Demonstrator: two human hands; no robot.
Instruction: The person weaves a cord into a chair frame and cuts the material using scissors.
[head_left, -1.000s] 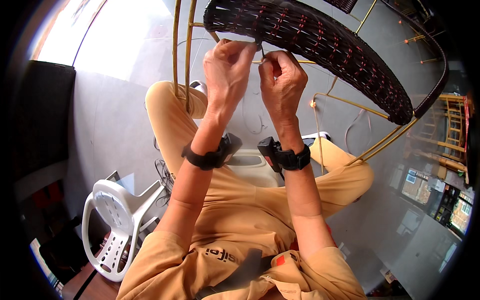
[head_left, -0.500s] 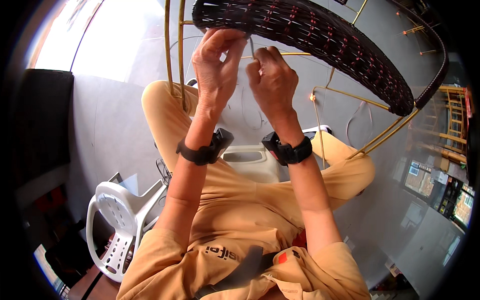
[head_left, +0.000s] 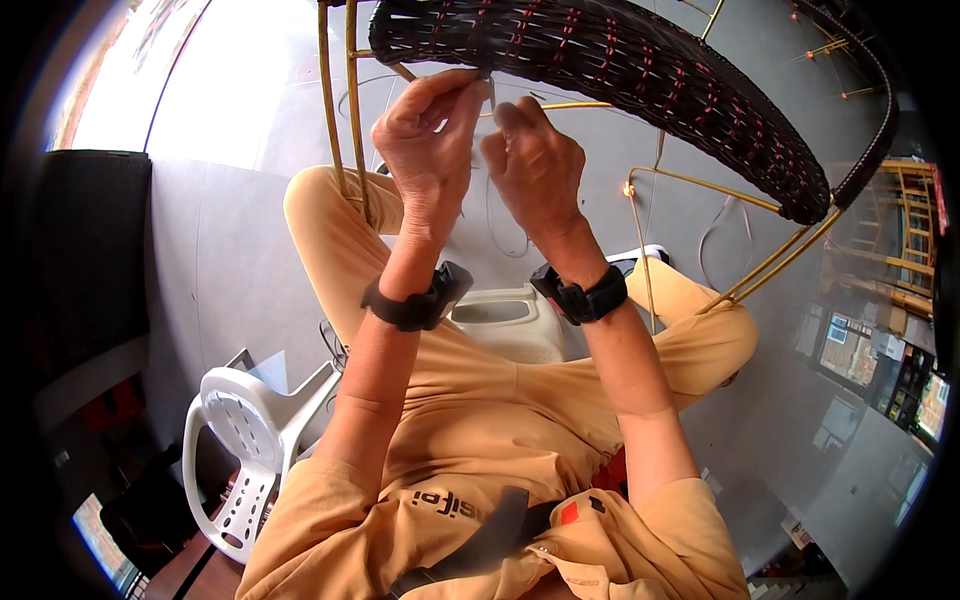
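A dark brown woven wicker panel with reddish flecks spans the top of the view, fixed to a gold metal frame. My left hand is just under the panel's lower edge, thumb and forefinger pinched together near a thin grey strand. That strand hangs from the weave between my two hands. Beside it my right hand is curled into a fist, seemingly around the strand's lower end, though the fingers hide the grip. The frame's legs rest against my thighs.
A white plastic chair stands at my lower left. Between my legs is a pale plastic stool. Loose cord lies on the grey floor at the right. More gold frames stand at the far right.
Both hands have shifted slightly down and left, away from the panel's edge. The panel and frame have moved a little left and up in view.
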